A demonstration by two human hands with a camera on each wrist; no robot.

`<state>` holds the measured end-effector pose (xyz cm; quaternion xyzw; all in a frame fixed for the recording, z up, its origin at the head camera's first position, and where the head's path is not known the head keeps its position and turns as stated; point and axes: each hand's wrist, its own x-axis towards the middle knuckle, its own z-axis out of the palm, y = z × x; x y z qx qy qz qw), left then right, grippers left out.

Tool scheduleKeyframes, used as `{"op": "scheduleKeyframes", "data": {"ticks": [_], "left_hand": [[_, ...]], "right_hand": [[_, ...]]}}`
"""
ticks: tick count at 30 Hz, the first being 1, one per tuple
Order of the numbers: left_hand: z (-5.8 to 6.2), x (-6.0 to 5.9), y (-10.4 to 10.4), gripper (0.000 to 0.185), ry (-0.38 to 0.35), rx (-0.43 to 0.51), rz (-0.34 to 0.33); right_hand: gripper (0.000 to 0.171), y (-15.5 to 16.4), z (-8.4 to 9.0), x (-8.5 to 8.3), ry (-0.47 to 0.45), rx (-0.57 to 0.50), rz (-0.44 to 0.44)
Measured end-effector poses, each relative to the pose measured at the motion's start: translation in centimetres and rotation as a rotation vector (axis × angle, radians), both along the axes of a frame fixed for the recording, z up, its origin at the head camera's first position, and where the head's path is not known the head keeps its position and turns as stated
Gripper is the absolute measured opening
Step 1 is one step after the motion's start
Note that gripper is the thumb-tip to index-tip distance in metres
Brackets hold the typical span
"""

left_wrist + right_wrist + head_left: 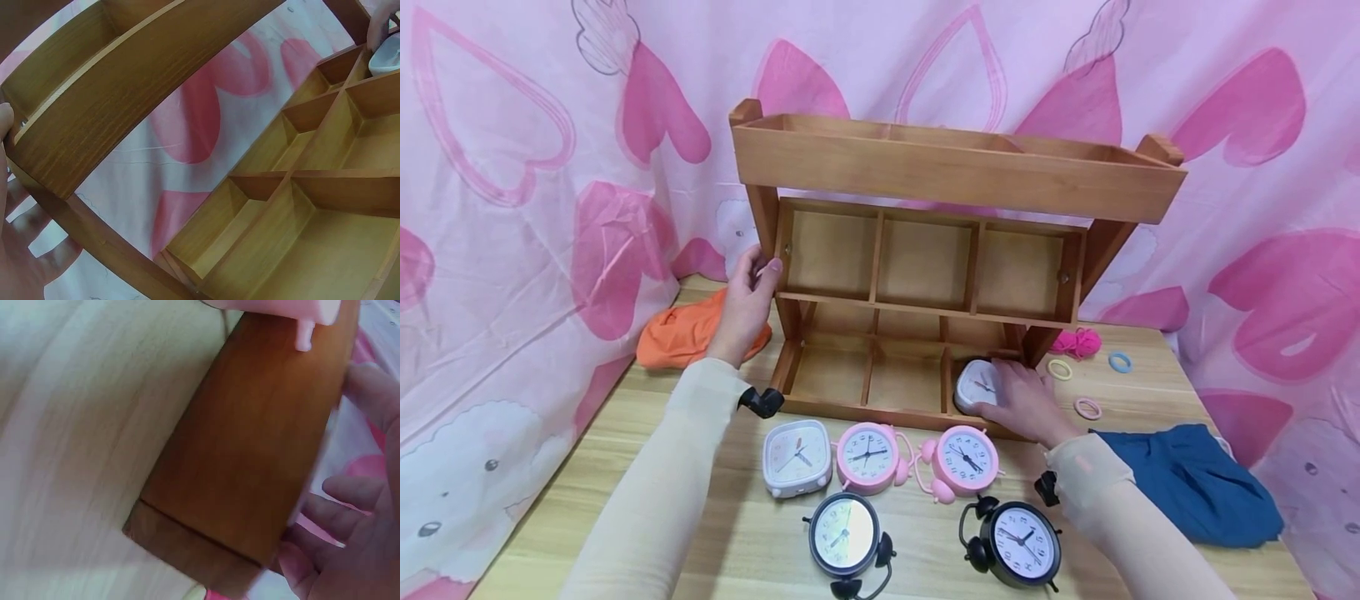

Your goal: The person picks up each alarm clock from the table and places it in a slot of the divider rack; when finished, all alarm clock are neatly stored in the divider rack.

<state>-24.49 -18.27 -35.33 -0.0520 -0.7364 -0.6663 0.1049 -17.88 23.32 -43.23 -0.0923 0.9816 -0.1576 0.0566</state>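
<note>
Head view, rack: a wooden rack with three tiers stands on the desk, each tier split into three bins.
Head view, left hand: the left hand grips the rack's left upright, thumb on the front and fingers curled round the post.
Head view, right hand: the right hand lies over a white clock, fingers curved on it. The clock sits in the bottom-right bin, face up and tilted.
Head view, other clocks: five lie in front of the rack: a square white one, two pink ones and two black ones.
Head view, extras: orange cloth left of the rack, blue cloth on the right, hair rings and pink yarn behind it.
Left wrist view: looks along the rack's tiers; the left hand's thumb is at the frame's edge on the wood, and the white clock peeks in top right.
Right wrist view: mostly the rack's brown side on the desk, with right hand fingers beside it. Blurry, so can't tell the grip from here.
</note>
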Motion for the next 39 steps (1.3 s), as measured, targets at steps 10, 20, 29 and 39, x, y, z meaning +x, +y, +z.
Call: {"op": "scheduleKeyframes", "data": {"ticks": [10, 20, 29, 39], "left_hand": [[-0.7, -0.5, -0.2, 0.059, 0.0, -0.011, 0.018], [-0.7, -0.6, -0.1, 0.058, 0.006, -0.014, 0.017], [-0.9, -0.7, -0.2, 0.059, 0.006, -0.023, 0.025], [-0.6, -0.6, -0.1, 0.057, 0.004, 0.0, 0.008]], "right_hand": [[0.089, 1.4, 3.9, 5.7, 0.093, -0.17, -0.036], [0.088, 0.8, 4.0, 12.2, 0.17, -0.269, -0.123], [0.104, 0.5, 1.4, 15.6, -0.08, -0.237, -0.215], [0.111, 0.4, -2.2, 17.6, -0.115, -0.161, -0.188]]}}
